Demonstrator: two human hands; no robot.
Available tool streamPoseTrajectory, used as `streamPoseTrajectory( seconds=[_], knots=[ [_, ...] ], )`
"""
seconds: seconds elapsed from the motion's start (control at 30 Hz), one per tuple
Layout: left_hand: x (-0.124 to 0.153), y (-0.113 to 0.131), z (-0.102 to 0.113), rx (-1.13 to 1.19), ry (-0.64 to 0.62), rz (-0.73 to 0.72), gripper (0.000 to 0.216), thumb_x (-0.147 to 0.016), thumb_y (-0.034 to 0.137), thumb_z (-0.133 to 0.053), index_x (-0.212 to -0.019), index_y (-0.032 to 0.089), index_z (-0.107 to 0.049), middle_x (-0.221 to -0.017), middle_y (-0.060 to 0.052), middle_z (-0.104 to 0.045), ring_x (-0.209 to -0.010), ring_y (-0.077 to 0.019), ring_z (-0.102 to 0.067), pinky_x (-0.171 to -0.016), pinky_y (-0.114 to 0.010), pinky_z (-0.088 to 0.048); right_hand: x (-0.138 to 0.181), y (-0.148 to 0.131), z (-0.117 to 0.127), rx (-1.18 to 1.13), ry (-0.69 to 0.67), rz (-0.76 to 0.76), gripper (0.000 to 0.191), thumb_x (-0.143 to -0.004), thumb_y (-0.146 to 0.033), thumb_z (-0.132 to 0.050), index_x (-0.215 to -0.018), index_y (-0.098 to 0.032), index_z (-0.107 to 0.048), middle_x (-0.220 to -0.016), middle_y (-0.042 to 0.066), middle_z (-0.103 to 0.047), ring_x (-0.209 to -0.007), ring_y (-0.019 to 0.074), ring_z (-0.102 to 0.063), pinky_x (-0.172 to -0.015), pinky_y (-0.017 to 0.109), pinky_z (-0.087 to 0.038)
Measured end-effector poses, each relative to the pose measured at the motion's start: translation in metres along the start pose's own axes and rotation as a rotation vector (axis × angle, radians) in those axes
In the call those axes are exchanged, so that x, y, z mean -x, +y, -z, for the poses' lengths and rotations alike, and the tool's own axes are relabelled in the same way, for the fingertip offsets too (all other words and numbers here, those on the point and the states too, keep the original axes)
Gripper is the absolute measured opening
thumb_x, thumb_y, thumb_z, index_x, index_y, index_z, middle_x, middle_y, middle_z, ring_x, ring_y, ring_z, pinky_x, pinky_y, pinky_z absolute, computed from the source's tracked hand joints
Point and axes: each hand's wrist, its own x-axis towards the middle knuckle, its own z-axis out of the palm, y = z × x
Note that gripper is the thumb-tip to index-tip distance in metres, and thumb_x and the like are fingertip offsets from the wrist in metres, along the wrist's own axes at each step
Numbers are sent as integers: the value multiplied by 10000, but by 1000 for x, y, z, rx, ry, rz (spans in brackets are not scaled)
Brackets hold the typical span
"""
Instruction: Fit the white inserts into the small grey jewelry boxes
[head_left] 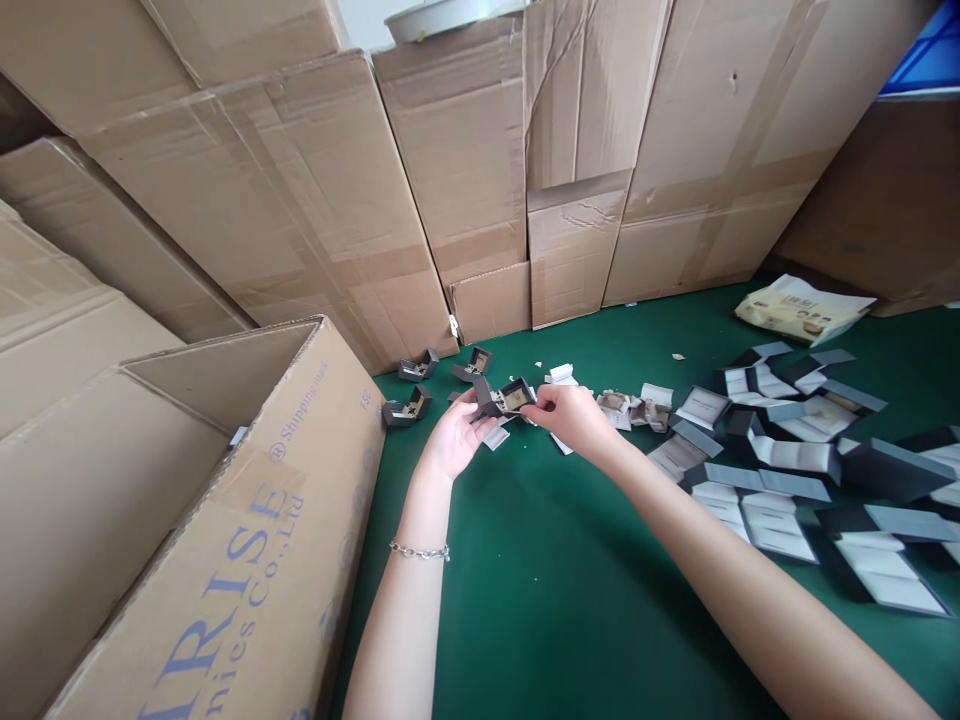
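A small dark grey hinged box (504, 397) with a pale insert is held open above the green table (555, 560). My left hand (455, 437) cups it from below and the left, fingers curled round it. My right hand (571, 414) pinches the box's right edge with thumb and fingers. A chain bracelet (420, 551) sits on my left wrist. Three more open grey boxes (407, 407) stand on the table just beyond and left of my hands. Small white cards and crumpled wrappers (631, 406) lie right of my right hand.
A large open cardboard carton (225, 520) with blue print stands at the left. Flattened cardboard sheets (465, 170) lean as a wall at the back. Several flat grey sleeves with white cards (780, 470) cover the right of the table. A pale packet (802, 310) lies far right.
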Motion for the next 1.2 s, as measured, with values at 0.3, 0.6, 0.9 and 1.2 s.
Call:
streamPoseTrajectory(
  seconds=[0.3,0.6,0.9,1.2],
  knots=[
    [5,3,-9,-204,47,-127,218,-820,246,-571,-946,148,-423,-935,-77,-593,-872,-188,-604,-786,-348,-505,9,-12,-11,-73,60,103,317,-744,-330,-569,-552,-155,-386,-496,-14,-433,-458,110,-316,-457,241,-251],
    [2,2,-12,-276,55,-412,229,-844,327,-431,-1027,203,-492,-986,-40,-557,-890,-163,-559,-677,-254,-499,10,-13,-27,-541,77,-84,404,-641,-486,-601,-536,-150,-401,-527,0,-405,-502,108,-328,-465,234,-250],
    [-3,-2,-5,-449,151,-575,273,-875,355,-445,-1127,251,-464,-1084,-52,-521,-921,-170,-549,-653,-220,-495,11,-19,-20,-510,148,-102,397,-664,-506,-589,-564,-151,-441,-530,5,-421,-490,110,-333,-453,233,-241],
    [-6,-9,-11,-356,231,-305,140,-838,148,-400,-968,172,-445,-912,-52,-531,-778,-139,-557,-666,-301,-523,19,-29,0,288,93,147,286,-784,-189,-551,-598,-147,-337,-501,-24,-377,-467,104,-268,-450,215,-188]
  ],
)
